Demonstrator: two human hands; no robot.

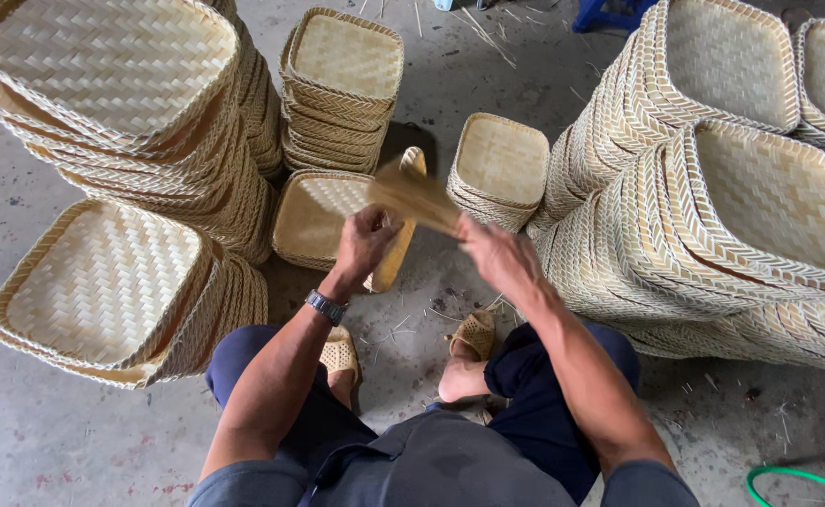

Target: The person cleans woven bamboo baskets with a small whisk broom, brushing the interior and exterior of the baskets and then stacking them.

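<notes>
Tray (411, 195): blurred, held edge-on between both hands, long axis running left to right.
Left hand (366, 239): fist closed on its near edge.
Right hand (497, 253): gripping its right end.

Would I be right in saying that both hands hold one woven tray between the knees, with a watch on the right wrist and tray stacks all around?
Not quite: the head view shows the watch on the left wrist, not the right. The rest holds: the left hand and right hand both hold one woven tray between the knees, with tray stacks all around.
</notes>
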